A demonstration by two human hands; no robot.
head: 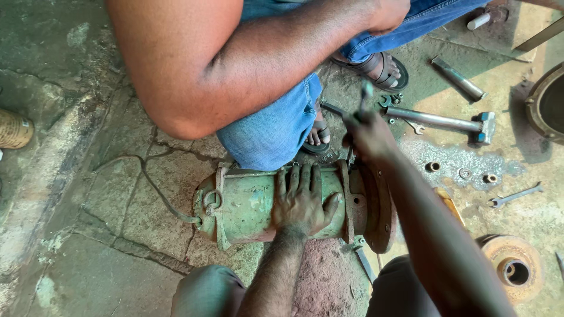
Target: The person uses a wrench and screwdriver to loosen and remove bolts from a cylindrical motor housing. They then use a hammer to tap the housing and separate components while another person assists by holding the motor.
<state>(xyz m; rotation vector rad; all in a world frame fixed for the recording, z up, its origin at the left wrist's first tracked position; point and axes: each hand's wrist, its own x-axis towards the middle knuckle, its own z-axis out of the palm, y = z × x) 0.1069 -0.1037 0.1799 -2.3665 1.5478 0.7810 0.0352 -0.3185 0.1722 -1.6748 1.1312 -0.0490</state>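
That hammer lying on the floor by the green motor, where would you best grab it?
Grip the hammer on its long metal handle, near the bare left end away from the head, coming down from above. It lies flat on the floor, the handle clear along its top, the blocky head at the right end.

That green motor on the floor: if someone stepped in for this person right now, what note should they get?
Left hand: flat on the green motor housing, pressing it down, holding nothing.
Right hand: gripping a thin tool, blurred, above the rusty end flange.
The motor lies on its side on the cracked floor. A hammer, a spanner and small loose parts lie to the right.
A second person's arm crosses above.
Done: cannot tell. Left: the flange is still on.
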